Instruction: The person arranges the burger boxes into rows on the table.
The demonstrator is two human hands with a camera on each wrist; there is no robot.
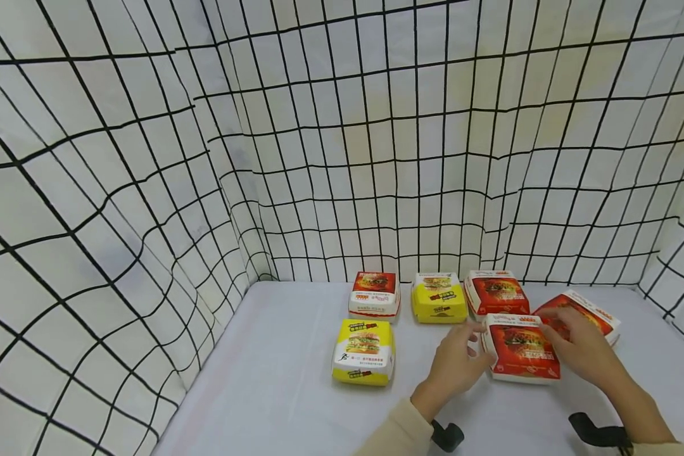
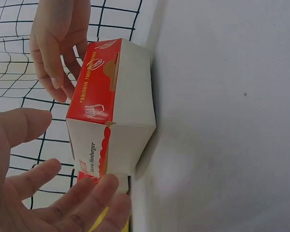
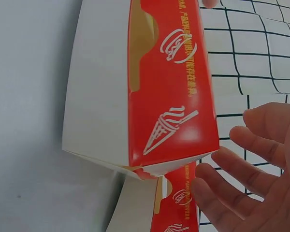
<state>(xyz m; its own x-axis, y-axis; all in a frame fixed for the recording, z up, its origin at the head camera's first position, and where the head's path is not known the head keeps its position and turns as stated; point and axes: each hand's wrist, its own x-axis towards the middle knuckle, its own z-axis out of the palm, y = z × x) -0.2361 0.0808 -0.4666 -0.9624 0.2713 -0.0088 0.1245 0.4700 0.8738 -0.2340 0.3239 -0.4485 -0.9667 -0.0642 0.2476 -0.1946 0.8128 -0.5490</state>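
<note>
A red and white burger box [image 1: 521, 348] lies flat on the table between my two hands. My left hand [image 1: 455, 362] is at its left side, with fingers spread and bent a little; in the left wrist view the thumb stands off the box [image 2: 99, 92]. At the box's right side is my right hand [image 1: 584, 348], its fingers loosely parted, and the right wrist view shows them beside the red and white box [image 3: 171, 87] without wrapping round it. Whether any fingertip touches the box, I cannot tell. Another red burger box [image 1: 598, 313], turned at an angle, sits partly behind my right hand.
Behind are a red box [image 1: 497, 292], a yellow box [image 1: 440, 301] and another red box [image 1: 374, 292]. A yellow and white box [image 1: 365, 354] lies left of my left hand. Black netting [image 1: 376, 158] over white cloth borders the table [image 1: 262, 380].
</note>
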